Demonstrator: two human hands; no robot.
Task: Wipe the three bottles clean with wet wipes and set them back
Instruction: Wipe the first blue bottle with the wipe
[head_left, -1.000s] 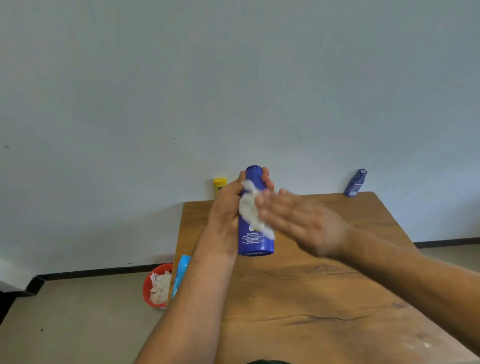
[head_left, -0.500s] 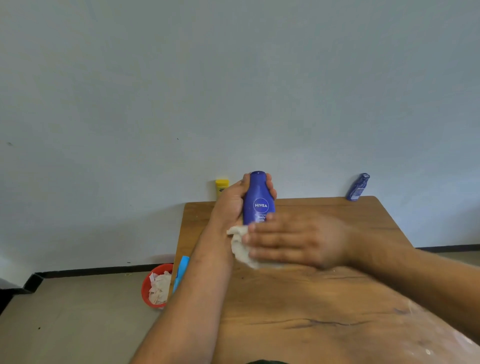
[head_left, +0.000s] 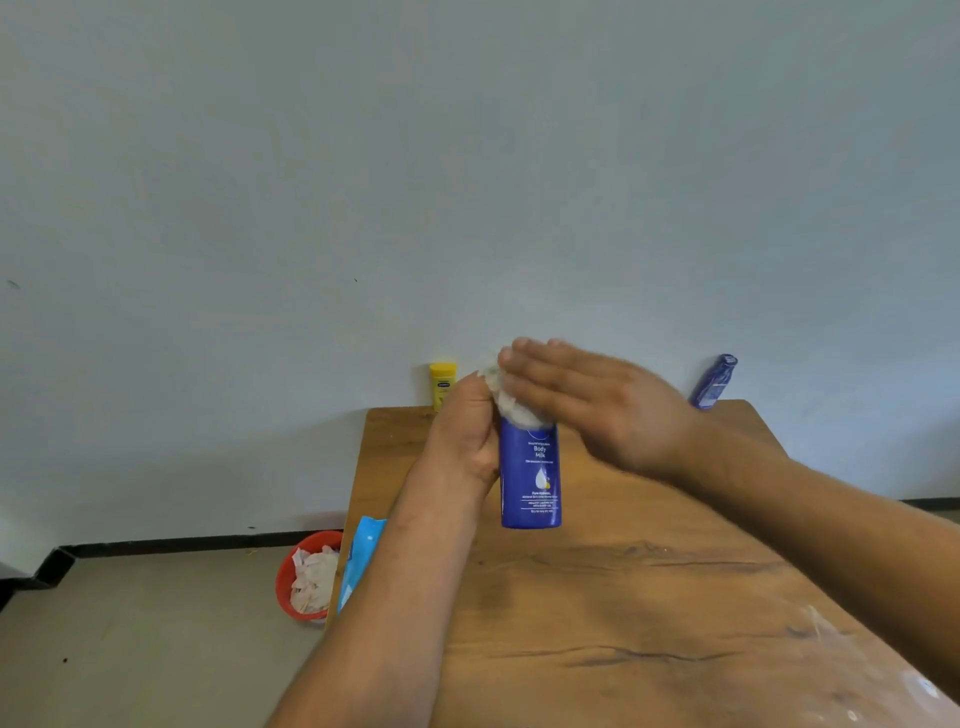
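My left hand (head_left: 465, 431) grips a tall dark blue lotion bottle (head_left: 530, 475) and holds it upright above the wooden table (head_left: 623, 597). With straight fingers my right hand (head_left: 587, 400) presses a white wet wipe (head_left: 506, 400) against the bottle's top, which the wipe hides. A small yellow bottle (head_left: 442, 383) stands at the table's far left edge by the wall. At the far right corner a small dark blue bottle (head_left: 712, 382) leans against the wall.
A blue pack of wipes (head_left: 361, 556) lies at the table's left edge, partly behind my left forearm. On the floor to the left stands a red bin (head_left: 288, 577) with used wipes in it. White smears mark the table's near right corner.
My right hand has slid the wipe from the bottle's lower part up to its top. The label's lower half now shows.
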